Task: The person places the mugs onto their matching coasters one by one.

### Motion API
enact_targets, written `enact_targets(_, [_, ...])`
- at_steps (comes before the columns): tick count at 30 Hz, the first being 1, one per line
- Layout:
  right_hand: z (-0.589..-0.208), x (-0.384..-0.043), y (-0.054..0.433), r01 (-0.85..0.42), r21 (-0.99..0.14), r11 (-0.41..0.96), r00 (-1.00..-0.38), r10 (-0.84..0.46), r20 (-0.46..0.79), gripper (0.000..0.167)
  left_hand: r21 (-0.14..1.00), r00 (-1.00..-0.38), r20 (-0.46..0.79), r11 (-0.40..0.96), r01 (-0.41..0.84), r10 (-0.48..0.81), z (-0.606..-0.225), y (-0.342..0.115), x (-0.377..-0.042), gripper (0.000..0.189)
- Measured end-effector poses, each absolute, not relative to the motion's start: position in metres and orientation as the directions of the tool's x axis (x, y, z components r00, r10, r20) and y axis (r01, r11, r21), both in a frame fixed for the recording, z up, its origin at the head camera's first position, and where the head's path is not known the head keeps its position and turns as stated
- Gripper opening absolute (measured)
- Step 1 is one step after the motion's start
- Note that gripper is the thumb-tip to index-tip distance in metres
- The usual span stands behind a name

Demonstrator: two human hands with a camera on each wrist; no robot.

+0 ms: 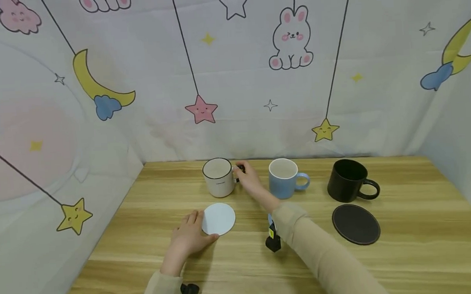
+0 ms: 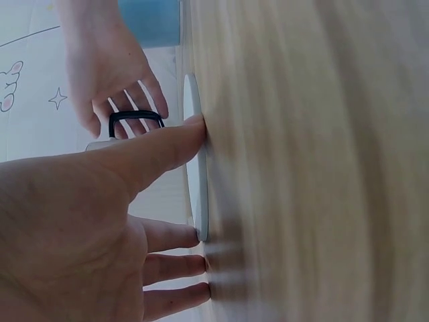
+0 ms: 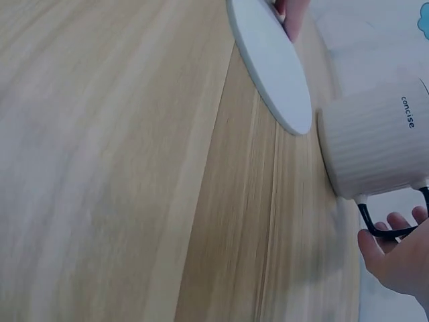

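A white round coaster (image 1: pixel 219 219) lies flat on the table, in front of a white mug (image 1: pixel 220 179) with a dark rim. My left hand (image 1: pixel 190 236) holds this coaster by its edge: in the left wrist view the thumb is at its near side and the index finger at its left end, other fingertips on the wood. The right hand (image 1: pixel 250 179) is at the white mug's black handle (image 2: pixel 134 115). Its fingers reach behind the handle, spread and fairly straight, and show through the loop. Upright on the table, the mug bears the word "concise" in the right wrist view.
Right of the white mug stand a blue mug (image 1: pixel 283 180) and a black mug (image 1: pixel 347 182), their handles pointing right. A dark round coaster (image 1: pixel 356 224) lies in front of the black mug. Behind the wooden table (image 1: pixel 242 266) hangs a patterned cloth (image 1: pixel 248 84).
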State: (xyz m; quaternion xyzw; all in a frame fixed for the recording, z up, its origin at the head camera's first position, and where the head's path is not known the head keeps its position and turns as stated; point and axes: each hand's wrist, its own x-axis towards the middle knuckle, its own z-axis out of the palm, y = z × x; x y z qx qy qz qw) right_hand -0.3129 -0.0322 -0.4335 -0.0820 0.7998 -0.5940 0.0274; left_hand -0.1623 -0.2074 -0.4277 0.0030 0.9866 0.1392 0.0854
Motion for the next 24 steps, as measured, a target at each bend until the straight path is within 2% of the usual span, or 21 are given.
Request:
enact_targets(6, [-0.442,-0.319,-0.040,-0.048,-0.990,0.132,-0.994,-0.106,0.034,0.037,0.278,-0.986,-0.168,0.960,-0.031,0.017,-0.426,-0.209,-0.160,0.087])
enact_targets(10, [-0.500,-0.363,-0.045,-0.110,-0.993,-0.036,-0.993,-0.042,0.111,0.032,0.270,-0.985,-0.170,0.962,-0.031,0.016,-0.428,-0.209,-0.160,0.087])
enact_targets(14, [-0.540,-0.398,-0.051,-0.096,-0.991,-0.090,-0.995,-0.005,0.097,0.031,0.268,-0.985,-0.170,0.963,-0.029,0.018,-0.429,-0.209,-0.160,0.087])
enact_targets(18, [-0.519,-0.384,-0.045,-0.053,-0.993,-0.101,-0.998,-0.017,0.056,0.033,0.271,-0.986,-0.167,0.962,-0.027,0.019,-0.430,-0.208,-0.161,0.087])
enact_targets(21, [-0.488,-0.361,-0.042,0.022,-0.998,-0.067,-1.000,-0.024,-0.020,0.037,0.273,-0.986,-0.164,0.962,-0.026,0.020,-0.430,-0.207,-0.162,0.087])
enact_targets(24, [-0.478,-0.352,-0.042,0.043,-0.998,-0.054,-0.999,-0.036,-0.041,0.038,0.272,-0.987,-0.162,0.962,-0.028,0.017,-0.430,-0.207,-0.162,0.087])
